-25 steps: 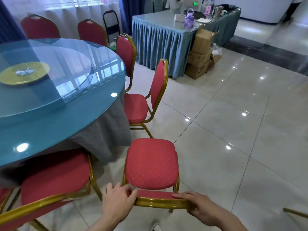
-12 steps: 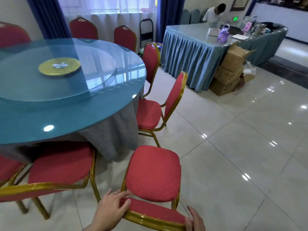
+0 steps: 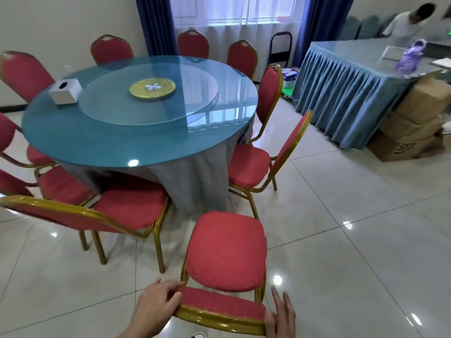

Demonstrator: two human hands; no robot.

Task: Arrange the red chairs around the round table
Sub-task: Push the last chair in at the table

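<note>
While the left hand (image 3: pixel 156 311) clasped the backrest of the chair (image 3: pixel 227 252) and the right hand (image 3: pixel 280 318) lay flat against its other end, fingers straight, the chair stood short of the table (image 3: pixel 136 142), facing a gap. Pushing it in seemed next. Glossy tiled floor (image 3: pixel 341 240); boxes (image 3: pixel 415 123) right.

Red chairs (image 3: pixel 227 250) with gold frames, a teal round table (image 3: pixel 136 142) with grey cloth, blue curtains (image 3: pixel 156 23)
</note>
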